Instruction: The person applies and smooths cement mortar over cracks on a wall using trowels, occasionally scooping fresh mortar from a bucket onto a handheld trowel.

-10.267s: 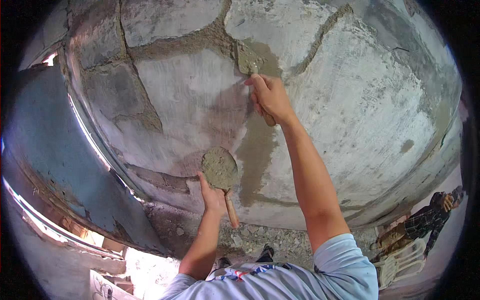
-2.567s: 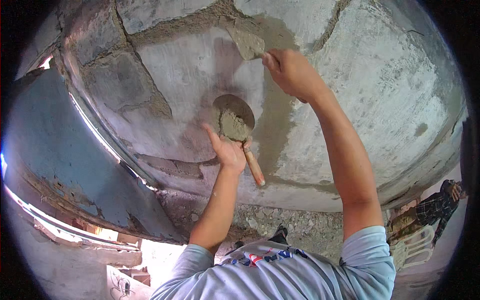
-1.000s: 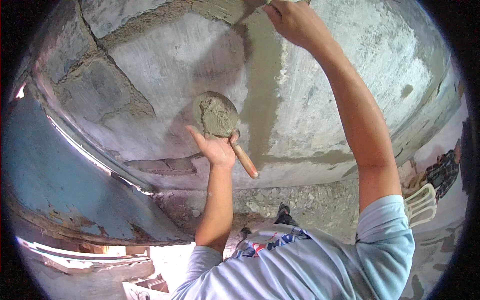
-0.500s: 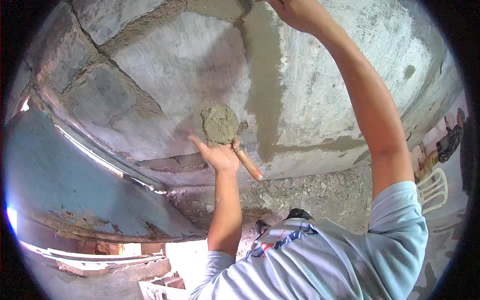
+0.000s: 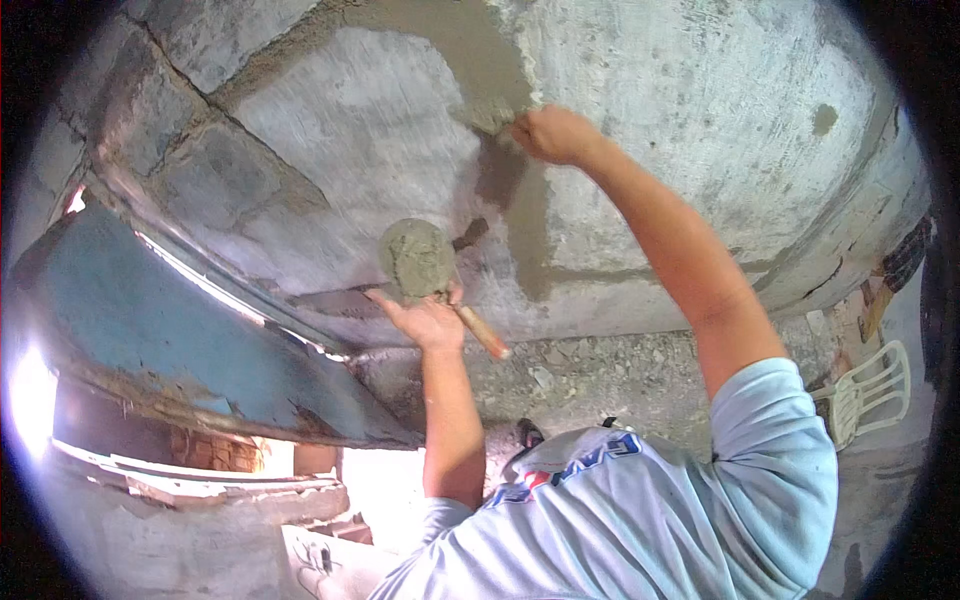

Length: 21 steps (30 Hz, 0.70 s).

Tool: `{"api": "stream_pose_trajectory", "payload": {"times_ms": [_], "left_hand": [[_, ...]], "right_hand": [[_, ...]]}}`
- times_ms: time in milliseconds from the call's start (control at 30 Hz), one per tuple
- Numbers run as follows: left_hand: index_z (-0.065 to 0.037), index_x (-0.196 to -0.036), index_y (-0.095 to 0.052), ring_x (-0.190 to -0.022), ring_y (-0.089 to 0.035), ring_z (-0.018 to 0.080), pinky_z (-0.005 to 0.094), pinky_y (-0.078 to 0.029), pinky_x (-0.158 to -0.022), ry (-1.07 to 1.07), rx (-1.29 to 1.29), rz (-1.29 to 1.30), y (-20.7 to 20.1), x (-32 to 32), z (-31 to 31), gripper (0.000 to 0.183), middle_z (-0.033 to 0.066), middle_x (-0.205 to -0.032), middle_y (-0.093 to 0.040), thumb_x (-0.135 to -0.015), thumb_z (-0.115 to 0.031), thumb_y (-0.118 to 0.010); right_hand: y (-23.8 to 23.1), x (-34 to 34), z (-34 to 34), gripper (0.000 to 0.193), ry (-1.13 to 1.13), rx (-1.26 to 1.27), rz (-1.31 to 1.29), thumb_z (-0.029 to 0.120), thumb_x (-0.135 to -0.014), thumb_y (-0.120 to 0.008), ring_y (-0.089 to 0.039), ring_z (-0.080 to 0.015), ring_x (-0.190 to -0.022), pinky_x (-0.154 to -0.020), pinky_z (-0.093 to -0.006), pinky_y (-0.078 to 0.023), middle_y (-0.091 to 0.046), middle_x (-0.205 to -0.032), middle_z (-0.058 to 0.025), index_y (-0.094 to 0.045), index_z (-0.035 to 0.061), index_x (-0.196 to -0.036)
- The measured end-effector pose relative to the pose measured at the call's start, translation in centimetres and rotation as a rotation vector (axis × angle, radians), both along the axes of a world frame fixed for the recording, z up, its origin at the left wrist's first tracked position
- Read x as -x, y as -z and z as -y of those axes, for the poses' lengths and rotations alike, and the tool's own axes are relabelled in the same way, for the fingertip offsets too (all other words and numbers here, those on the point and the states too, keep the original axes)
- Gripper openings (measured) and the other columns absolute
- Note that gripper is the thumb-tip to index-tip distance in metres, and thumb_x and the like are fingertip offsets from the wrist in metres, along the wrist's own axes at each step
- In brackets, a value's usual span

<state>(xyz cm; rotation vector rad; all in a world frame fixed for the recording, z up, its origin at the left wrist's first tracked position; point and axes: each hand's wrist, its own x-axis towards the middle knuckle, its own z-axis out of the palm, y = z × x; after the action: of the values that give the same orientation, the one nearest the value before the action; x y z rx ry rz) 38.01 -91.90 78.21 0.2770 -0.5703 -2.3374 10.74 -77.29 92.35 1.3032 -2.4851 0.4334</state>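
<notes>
My left hand point(image 5: 425, 320) is shut on the wooden handle point(image 5: 484, 334) of a round trowel point(image 5: 415, 258) heaped with wet grey mortar, held flat just off a rough block wall point(image 5: 340, 130). Higher and to the right, my right hand point(image 5: 555, 135) grips a small trowel point(image 5: 490, 115), its blade pressed against a fresh mortar strip point(image 5: 505, 190) running down the wall. The small blade is mostly covered in mortar. A wide mortar joint point(image 5: 440, 30) continues above it.
A weathered blue metal panel point(image 5: 180, 330) leans at the left, with bright light beneath it. Rubble-strewn ground point(image 5: 600, 370) lies at the wall's foot. A white plastic chair point(image 5: 870, 390) stands at the right edge. My light blue shirt point(image 5: 640, 520) fills the bottom.
My right hand with the small trowel has come down from the top edge along the wet strip. The left hand keeps the loaded trowel in much the same place.
</notes>
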Motion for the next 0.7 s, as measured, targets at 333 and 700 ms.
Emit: {"api": "stream_pose_trajectory", "payload": {"times_ms": [333,700], "left_hand": [[-0.010,-0.140,-0.056,-0.091,-0.062,0.0276,0.0411,-0.049,-0.068,-0.104,-0.072,0.258,5.6,-8.6,-4.0,0.083,0.0110,-0.121,-0.068,-0.095,-0.078,-0.038],[-0.009,-0.137,-0.057,-0.097,-0.063,0.0247,0.0432,-0.051,-0.077,0.028,-0.098,0.288,11.7,-15.7,-5.3,0.077,0.0076,-0.121,-0.067,-0.098,-0.073,-0.043]], "right_hand": [[45.1,-15.6,-28.6,0.032,0.689,0.373,1.387,0.033,-0.104,-0.057,-0.059,-0.0207,-0.052,-0.050,-0.0396,-0.046,-0.061,-0.064,-0.0086,-0.065,0.0040,-0.092],[51.3,-32.4,-37.6,0.031,1.052,0.655,1.766,0.031,-0.101,-0.055,-0.056,-0.0228,-0.045,-0.042,-0.0359,-0.044,-0.055,-0.061,-0.0095,-0.060,0.0022,-0.110]]}}
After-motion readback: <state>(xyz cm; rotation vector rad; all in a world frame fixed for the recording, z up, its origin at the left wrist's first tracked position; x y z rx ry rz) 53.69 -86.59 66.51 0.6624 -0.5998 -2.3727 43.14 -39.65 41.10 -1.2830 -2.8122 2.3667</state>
